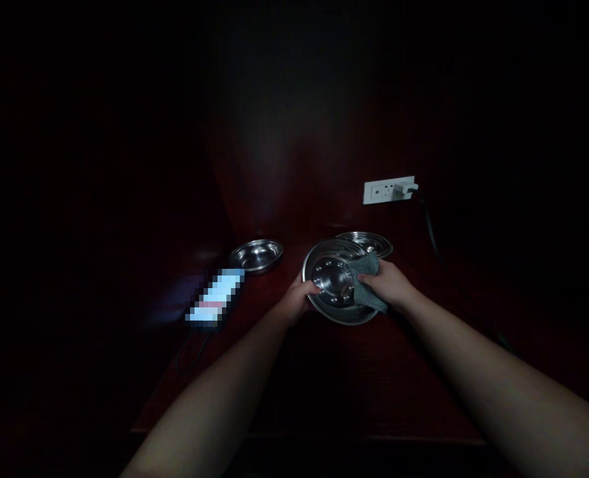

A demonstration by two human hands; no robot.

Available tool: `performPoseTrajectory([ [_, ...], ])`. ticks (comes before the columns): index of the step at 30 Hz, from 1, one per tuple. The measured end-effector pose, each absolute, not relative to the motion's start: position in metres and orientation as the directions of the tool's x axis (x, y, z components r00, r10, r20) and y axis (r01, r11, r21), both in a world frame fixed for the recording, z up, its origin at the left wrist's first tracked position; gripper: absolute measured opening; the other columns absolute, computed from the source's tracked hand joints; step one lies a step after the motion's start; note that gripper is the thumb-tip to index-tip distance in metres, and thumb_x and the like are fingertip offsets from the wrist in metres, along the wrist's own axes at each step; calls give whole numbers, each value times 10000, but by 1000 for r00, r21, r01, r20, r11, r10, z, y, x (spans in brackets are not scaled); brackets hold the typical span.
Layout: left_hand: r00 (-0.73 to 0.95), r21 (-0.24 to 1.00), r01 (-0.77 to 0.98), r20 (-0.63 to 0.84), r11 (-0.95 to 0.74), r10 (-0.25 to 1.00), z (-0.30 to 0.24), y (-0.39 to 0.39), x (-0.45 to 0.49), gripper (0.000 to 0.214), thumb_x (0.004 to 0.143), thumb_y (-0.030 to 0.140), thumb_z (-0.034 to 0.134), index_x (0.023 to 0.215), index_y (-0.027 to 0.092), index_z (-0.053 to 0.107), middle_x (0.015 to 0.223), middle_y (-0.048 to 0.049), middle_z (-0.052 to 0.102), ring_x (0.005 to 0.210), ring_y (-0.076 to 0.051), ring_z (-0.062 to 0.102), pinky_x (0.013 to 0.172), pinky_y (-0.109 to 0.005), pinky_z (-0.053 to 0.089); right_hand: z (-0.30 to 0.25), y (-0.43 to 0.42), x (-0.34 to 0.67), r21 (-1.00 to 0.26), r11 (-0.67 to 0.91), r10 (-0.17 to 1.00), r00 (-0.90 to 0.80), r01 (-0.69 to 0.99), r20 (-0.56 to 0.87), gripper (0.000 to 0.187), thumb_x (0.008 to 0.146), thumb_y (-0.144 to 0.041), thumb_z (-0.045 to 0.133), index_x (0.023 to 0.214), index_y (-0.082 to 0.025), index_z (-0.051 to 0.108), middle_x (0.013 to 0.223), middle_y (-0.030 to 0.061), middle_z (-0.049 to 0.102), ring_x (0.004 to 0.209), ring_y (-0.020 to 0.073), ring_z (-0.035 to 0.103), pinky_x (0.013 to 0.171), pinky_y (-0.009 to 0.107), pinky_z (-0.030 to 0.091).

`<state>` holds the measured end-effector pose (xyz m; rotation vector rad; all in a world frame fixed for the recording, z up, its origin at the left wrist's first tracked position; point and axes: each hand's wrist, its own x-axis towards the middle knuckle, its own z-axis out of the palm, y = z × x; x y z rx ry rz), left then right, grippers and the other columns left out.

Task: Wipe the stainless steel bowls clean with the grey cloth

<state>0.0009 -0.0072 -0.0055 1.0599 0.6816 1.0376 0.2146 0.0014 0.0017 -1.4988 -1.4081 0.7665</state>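
Tilted towards me above the table, a shiny metal bowl shows its inside, with a ring of small round marks or holes around its base. My left hand grips the bowl's left rim, thumb inside and fingers out of sight behind. In my right hand a grey-green cloth is pinched and pressed over the bowl's right side. Behind the bowl lies a shallow metal dish, partly covered by it. Another metal dish rests farther left.
A lit, pixelated phone-like screen stands at the left of the dark red table, a cable below it. On the back wall, a white socket plate holds a plug whose cord hangs down right. Surroundings are very dark.
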Motion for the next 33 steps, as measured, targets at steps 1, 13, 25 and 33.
performPoseTrajectory([
  [1,387,930,-344,18,127,922,-6,-7,1,613,547,175,569,1154,173,485,982,-89,646,761,-227,618,589,-326,500,2,1,215,-906,67,978,153,417,143,277,665,-205,610,937,-153,605,869,65,675,707,159,631,679,286,498],
  [13,413,914,-350,-47,206,910,-10,-8,7,552,578,196,571,1124,136,517,955,-106,659,808,-252,627,665,-378,500,10,-2,214,-840,21,970,192,542,148,248,714,-239,556,941,-151,603,918,86,673,789,185,638,722,290,489],
  [25,408,881,-429,-7,199,913,-12,-5,10,496,567,156,563,1062,128,554,963,-96,657,878,-242,618,766,-372,479,11,-4,212,-859,-3,979,178,513,103,256,755,-254,523,983,-159,592,930,89,672,773,189,637,728,316,492],
  [33,387,871,-438,-42,224,921,-13,-3,10,476,568,157,550,1042,121,568,909,-81,658,789,-206,615,723,-343,480,8,-3,213,-865,20,982,154,502,112,247,762,-266,523,977,-163,586,937,84,674,780,180,639,735,308,496],
])
